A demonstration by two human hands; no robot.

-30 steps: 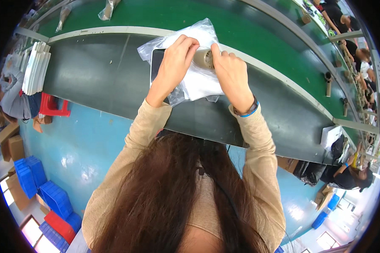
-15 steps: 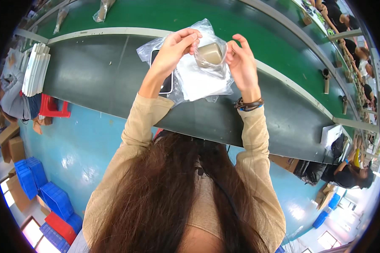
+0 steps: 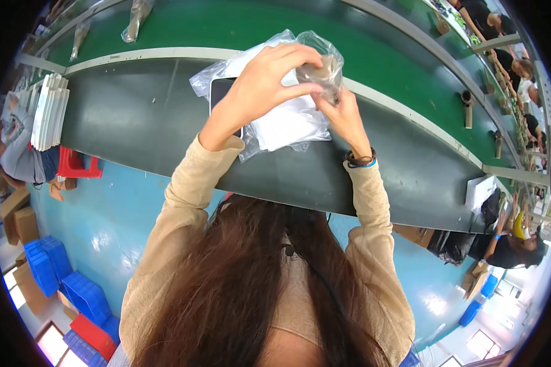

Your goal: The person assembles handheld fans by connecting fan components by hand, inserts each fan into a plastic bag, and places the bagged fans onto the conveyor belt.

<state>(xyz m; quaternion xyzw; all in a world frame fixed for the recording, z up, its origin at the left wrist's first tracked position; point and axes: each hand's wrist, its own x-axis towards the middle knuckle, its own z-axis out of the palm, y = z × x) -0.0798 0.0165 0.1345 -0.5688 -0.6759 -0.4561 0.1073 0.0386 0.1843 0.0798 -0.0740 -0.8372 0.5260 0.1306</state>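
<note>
The clear bag (image 3: 320,74), a blurred brownish part (image 3: 329,64) inside, is at the far right edge of the white packet pile (image 3: 291,125) on the desk (image 3: 410,165). Right-hand (image 3: 347,117) fingers grasp the bag; left-hand (image 3: 260,82) fingers are parted around it, grip indeterminable. Caution: slack film may let the part slip out.

there is room to pass over the bare desk (image 3: 128,116) leftward from the phone (image 3: 219,89) as far as the stacked white panels (image 3: 49,113); rightward, bare desk runs to a white package (image 3: 477,194). between the left hand (image 3: 257,79) and right hand (image 3: 345,116), a bagged piece (image 3: 326,72) blocks the way, with plastic-wrapped white sheets (image 3: 288,125) obstructing the desk nearer the body.
</note>
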